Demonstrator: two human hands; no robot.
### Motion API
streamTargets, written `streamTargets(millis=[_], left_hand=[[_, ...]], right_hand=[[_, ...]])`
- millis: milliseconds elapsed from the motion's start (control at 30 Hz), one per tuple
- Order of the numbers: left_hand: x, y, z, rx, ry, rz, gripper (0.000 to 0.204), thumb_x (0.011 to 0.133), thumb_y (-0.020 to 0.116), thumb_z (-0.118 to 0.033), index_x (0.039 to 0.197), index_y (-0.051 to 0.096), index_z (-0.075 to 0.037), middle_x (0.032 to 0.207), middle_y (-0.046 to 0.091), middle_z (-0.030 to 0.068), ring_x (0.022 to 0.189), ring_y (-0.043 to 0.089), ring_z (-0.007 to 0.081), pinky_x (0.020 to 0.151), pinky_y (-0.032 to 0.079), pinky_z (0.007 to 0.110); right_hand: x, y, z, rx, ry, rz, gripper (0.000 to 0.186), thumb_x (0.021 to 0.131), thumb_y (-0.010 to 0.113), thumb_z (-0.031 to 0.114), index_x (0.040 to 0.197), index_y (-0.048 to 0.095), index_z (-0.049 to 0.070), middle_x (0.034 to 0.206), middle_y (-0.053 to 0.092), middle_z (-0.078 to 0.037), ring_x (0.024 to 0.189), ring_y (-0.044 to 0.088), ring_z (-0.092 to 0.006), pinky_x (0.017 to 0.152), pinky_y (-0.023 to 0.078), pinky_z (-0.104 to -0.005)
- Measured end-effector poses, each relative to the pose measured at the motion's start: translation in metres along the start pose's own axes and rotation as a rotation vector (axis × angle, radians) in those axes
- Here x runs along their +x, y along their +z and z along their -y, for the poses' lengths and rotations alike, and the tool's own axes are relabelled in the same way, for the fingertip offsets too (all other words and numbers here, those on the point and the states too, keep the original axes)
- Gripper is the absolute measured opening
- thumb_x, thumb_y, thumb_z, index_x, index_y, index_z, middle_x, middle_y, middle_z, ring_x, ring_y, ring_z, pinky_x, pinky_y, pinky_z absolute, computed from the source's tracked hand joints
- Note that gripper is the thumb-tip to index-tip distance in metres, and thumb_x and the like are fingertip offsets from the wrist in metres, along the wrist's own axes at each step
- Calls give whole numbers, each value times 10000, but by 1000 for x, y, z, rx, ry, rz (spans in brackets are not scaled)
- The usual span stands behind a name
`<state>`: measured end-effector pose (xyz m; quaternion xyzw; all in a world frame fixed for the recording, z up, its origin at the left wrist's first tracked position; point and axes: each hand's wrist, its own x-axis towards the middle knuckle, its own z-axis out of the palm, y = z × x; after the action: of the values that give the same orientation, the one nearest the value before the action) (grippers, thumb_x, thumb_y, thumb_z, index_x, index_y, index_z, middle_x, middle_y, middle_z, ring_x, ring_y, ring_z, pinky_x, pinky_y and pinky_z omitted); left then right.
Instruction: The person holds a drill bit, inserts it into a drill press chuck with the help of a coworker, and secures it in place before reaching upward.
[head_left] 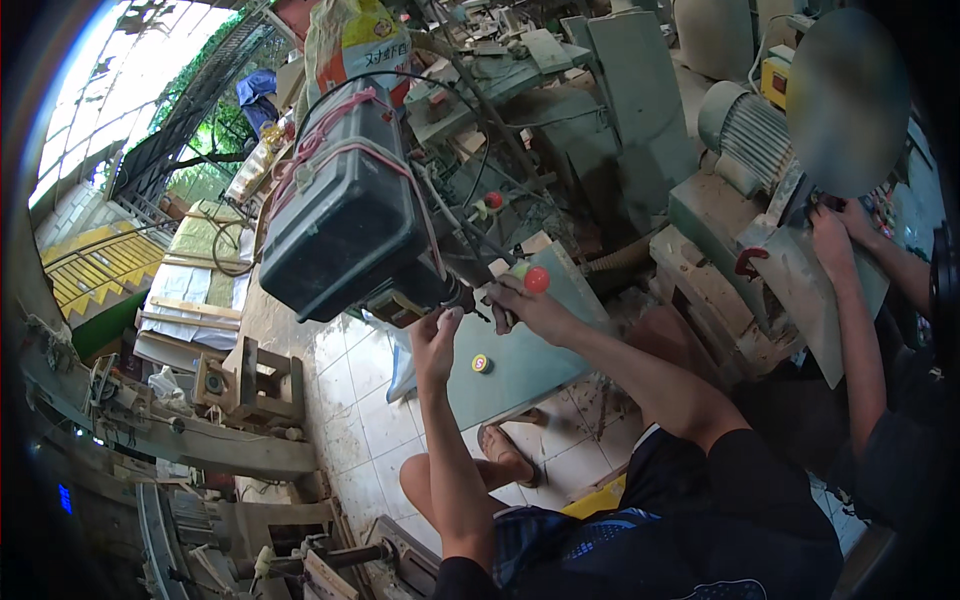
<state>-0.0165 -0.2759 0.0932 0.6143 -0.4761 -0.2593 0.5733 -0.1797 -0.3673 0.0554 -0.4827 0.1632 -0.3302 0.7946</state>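
A drill press with a dark, cord-tied head point(340, 215) stands over a grey-green table point(525, 385). My left hand point(437, 345) is raised with curled fingers against the underside of the head, beside the chuck point(460, 296); what it grips is unclear. Just right of the chuck, my right hand point(520, 305) has its fingers closed on something small, partly hidden. A red ball knob point(537, 279) is right above that hand. A small round yellow object point(481, 363) lies on the table below.
At right, a co-worker's hands point(830, 225) work beside a motor point(740, 130) on a machine. Wooden fixtures point(250, 390) and rails line the left. A yellow-railed stair point(95, 265) is farther left. My bare legs and sandaled foot point(510, 455) are below over tiles.
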Motion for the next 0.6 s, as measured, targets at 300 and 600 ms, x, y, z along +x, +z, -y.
streamTargets(millis=[300, 600], left_hand=[[6, -1, 7, -57, 72, -3, 95, 853, 666, -57, 885, 620, 19, 859, 659, 39, 793, 573, 97, 789, 438, 251], [8, 0, 9, 28, 181, -69, 102, 828, 685, -60, 838, 693, 41, 795, 696, 53, 765, 586, 105, 939, 416, 328]], right_hand=[[-6, 3, -9, -145, -233, 66, 193, 1014, 424, 209, 901, 472, 61, 744, 433, 7, 693, 447, -95, 672, 381, -261], [2, 11, -19, -314, -236, 87, 205, 995, 435, 262, 1011, 491, 66, 810, 465, 8, 739, 431, -90, 697, 383, -252]])
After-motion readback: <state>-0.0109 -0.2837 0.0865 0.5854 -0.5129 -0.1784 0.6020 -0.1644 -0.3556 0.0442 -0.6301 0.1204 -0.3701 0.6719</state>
